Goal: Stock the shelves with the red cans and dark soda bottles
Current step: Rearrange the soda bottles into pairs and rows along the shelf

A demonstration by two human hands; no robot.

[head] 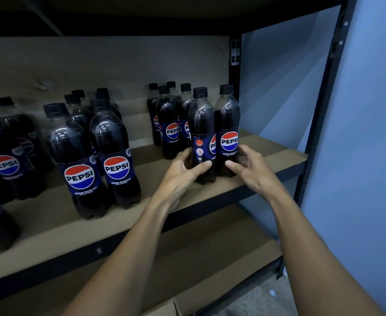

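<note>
Left hand is wrapping the base of an upright Pepsi bottle, right hand is clasping the neighbour bottle at its three o'clock, both standing right-end on the shelf.

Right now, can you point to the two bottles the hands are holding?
left-hand bottle (201,119): head view, on its dark shoulder above the label.
right-hand bottle (229,141): head view, on the Pepsi logo of its label.
</note>
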